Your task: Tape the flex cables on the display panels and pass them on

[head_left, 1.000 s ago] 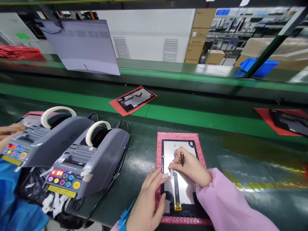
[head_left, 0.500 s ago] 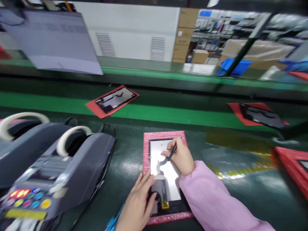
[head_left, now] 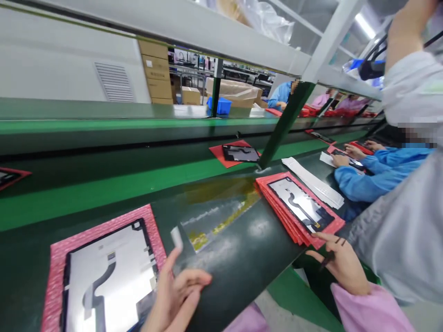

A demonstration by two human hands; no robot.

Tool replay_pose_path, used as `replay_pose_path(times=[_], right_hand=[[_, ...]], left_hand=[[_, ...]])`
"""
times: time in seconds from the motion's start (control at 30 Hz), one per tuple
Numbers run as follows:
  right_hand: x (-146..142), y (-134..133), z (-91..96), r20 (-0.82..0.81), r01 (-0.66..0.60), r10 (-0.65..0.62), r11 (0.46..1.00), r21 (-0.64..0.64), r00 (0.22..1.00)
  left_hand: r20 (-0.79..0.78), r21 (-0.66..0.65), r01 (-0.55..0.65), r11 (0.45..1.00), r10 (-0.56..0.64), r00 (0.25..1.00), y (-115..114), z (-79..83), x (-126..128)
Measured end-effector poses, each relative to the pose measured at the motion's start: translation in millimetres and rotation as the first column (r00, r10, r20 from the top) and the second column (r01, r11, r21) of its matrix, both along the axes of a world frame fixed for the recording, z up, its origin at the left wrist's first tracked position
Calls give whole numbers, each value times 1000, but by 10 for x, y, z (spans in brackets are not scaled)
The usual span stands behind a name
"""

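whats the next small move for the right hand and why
Probably to pinch the near edge of the red stack: the right hand is at that edge, its thumb and index finger apart, though contact is unclear. It also holds a dark tool, so a light pinch seems best. The left hand has a white strip at a fingertip.

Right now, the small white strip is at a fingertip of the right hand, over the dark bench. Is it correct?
Not quite: the head view shows the small white strip at a fingertip of the left hand, not the right hand, over the dark bench.
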State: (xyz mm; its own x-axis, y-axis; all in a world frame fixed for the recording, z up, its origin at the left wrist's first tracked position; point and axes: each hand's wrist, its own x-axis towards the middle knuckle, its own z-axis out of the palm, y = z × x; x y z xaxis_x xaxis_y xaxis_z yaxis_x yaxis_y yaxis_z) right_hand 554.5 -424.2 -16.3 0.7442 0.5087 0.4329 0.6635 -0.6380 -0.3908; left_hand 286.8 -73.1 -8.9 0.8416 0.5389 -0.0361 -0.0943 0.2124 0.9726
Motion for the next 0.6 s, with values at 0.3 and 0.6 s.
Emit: replay_pose_path(times=[0.3, 0.6], right_hand=[[221, -149, -28, -6, -118, 122, 965, 234, 992], [-74, 248, -22, -129, -167, 219, 930, 329, 967]], left_hand=[[-39, -391, 407, 826, -456, 889, -1138, 38, 1847], [141, -367, 246, 897, -208, 968, -1507, 43, 2535]])
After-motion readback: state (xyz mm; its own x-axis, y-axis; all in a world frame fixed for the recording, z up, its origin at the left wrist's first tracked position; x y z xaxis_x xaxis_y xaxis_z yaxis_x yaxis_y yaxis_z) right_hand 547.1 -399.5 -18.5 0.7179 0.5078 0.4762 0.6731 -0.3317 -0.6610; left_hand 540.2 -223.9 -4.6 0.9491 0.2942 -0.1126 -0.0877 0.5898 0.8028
